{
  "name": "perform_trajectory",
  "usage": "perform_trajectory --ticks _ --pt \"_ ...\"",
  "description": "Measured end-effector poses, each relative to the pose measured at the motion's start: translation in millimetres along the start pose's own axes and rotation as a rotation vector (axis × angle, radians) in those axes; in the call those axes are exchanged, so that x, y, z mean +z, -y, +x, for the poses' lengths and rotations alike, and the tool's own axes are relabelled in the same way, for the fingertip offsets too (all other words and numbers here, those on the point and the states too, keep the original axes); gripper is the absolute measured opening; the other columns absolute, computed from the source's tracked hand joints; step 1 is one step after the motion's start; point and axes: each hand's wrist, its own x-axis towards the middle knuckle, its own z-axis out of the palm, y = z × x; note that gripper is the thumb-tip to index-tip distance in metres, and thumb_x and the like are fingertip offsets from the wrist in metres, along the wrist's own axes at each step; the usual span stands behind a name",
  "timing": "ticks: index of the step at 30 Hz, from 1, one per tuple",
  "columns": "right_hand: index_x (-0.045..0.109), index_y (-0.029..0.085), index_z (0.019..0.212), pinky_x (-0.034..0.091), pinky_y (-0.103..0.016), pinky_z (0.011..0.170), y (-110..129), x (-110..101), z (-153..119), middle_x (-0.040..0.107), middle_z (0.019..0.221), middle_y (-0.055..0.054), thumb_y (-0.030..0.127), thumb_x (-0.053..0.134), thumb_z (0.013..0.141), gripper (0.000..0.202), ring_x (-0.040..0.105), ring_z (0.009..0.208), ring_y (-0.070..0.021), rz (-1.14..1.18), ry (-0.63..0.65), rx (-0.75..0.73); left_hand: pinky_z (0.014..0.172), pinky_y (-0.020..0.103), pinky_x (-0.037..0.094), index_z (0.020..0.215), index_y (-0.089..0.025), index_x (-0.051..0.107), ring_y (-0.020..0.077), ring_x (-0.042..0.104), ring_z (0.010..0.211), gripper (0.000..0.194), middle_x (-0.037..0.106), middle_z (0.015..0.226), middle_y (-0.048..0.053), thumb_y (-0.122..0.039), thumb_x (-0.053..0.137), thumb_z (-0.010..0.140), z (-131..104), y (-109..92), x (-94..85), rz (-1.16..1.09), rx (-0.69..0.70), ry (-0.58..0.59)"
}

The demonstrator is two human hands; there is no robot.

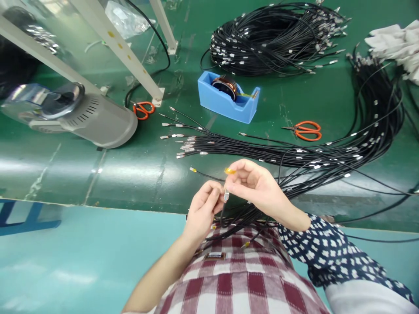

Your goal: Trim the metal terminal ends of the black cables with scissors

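My left hand (204, 207) pinches a black cable near its end, where a small silvery connector (226, 196) shows between my two hands. A short piece of amber tape (230, 171) sits at the fingertips of my right hand (250, 183), which is closed in a pinch close to the connector. Just beyond my hands lies one cable end wrapped in yellow tape (193, 169). More black cables (242, 218) hang over the table edge onto my checked apron, some with yellow-taped ends.
A bundle of black cables (248, 150) stretches across the green table. Behind it stand a blue tape dispenser (225, 102), orange-handled scissors (306, 131) and a coiled cable bundle (262, 39). Further left are a grey machine (108, 120), other orange scissors (144, 110) and metal posts (131, 61).
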Motion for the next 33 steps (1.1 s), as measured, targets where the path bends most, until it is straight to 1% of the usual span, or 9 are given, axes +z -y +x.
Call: perform_trajectory --ticks 2,3,5,10,13,19,22,26,33 --pt "0.056 0.021 0.101 0.05 -0.026 0.064 0 1 1 0.065 0.079 0.002 0.028 0.072 0.084 0.024 0.061 0.066 -0.0102 -0.032 -0.015 -0.017 0.049 0.018 0.031 0.098 -0.016 0.064 0.0054 0.041 0.053 0.023 0.063 0.077 0.002 -0.038 0.065 0.092 -6 -8 -5.1 0.105 0.033 0.04" --pt "0.055 0.021 0.101 0.049 -0.026 0.063 0 2 1 0.065 0.078 0.002 0.029 0.072 0.084 0.025 0.062 0.066 -0.0107 -0.041 -0.017 -0.014 0.048 0.018 0.03 0.1 -0.016 0.065 0.0052 0.041 0.052 0.024 0.066 0.077 0.003 -0.038 0.065 0.091 -9 -11 -6.6 0.152 0.029 0.07" --pt "0.054 0.022 0.102 0.049 -0.027 0.063 0 3 1 0.066 0.078 0.002 0.031 0.072 0.084 0.027 0.063 0.065 -0.0116 -0.045 -0.031 -0.01 0.045 0.017 0.03 0.097 -0.015 0.066 0.0044 0.041 0.047 0.022 0.068 0.071 0.003 -0.037 0.068 0.09 -15 -17 -6.6 0.218 0.003 0.083" --pt "0.053 0.022 0.103 0.048 -0.027 0.067 -2 6 -1 0.071 0.087 -0.002 0.032 0.073 0.082 0.031 0.065 0.073 -0.0126 -0.148 -0.188 -0.077 0.039 0.016 0.036 0.091 -0.015 0.064 0.0056 0.05 0.037 0.021 0.067 0.063 0.0 -0.035 0.069 0.088 -15 -20 0.0 0.195 0.003 -0.027" --pt "0.051 0.023 0.103 0.048 -0.027 0.066 -4 7 -3 0.072 0.084 -0.001 0.032 0.076 0.08 0.035 0.062 0.069 -0.0118 -0.14 -0.181 -0.073 0.037 0.017 0.04 0.088 -0.015 0.062 0.0069 0.053 0.036 0.021 0.067 0.062 0.0 -0.034 0.071 0.087 -11 -18 0.8 0.169 0.01 -0.043" --pt "0.051 0.023 0.105 0.049 -0.028 0.066 -7 9 -1 0.072 0.082 0.0 0.031 0.077 0.078 0.038 0.06 0.064 -0.0112 -0.164 -0.161 -0.044 0.036 0.016 0.039 0.085 -0.016 0.059 0.0069 0.054 0.036 0.023 0.068 0.062 0.0 -0.034 0.072 0.086 -10 -15 -0.5 0.15 0.014 -0.051" --pt "0.052 0.023 0.104 0.048 -0.027 0.065 -7 9 0 0.071 0.081 0.001 0.026 0.074 0.079 0.034 0.059 0.063 -0.0107 -0.207 -0.157 -0.053 0.036 0.016 0.039 0.084 -0.016 0.059 0.0071 0.054 0.036 0.024 0.067 0.061 -0.001 -0.035 0.073 0.085 -11 -14 -0.3 0.155 0.02 -0.054" --pt "0.052 0.024 0.103 0.045 -0.026 0.063 -7 9 0 0.068 0.077 0.004 0.017 0.068 0.079 0.03 0.058 0.063 -0.0097 -0.317 -0.155 -0.129 0.036 0.016 0.039 0.083 -0.016 0.059 0.0065 0.053 0.036 0.023 0.068 0.062 -0.001 -0.034 0.073 0.085 -11 -16 1.0 0.189 0.027 -0.063" --pt "0.05 0.026 0.106 0.04 -0.028 0.065 -11 14 1 0.065 0.074 0.007 0.007 0.063 0.078 0.037 0.057 0.064 -0.0101 -0.431 -0.204 -0.218 0.037 0.016 0.039 0.08 -0.015 0.061 0.0067 0.053 0.037 0.024 0.067 0.061 0.0 -0.035 0.074 0.084 -13 -18 5.5 0.23 0.039 -0.098"
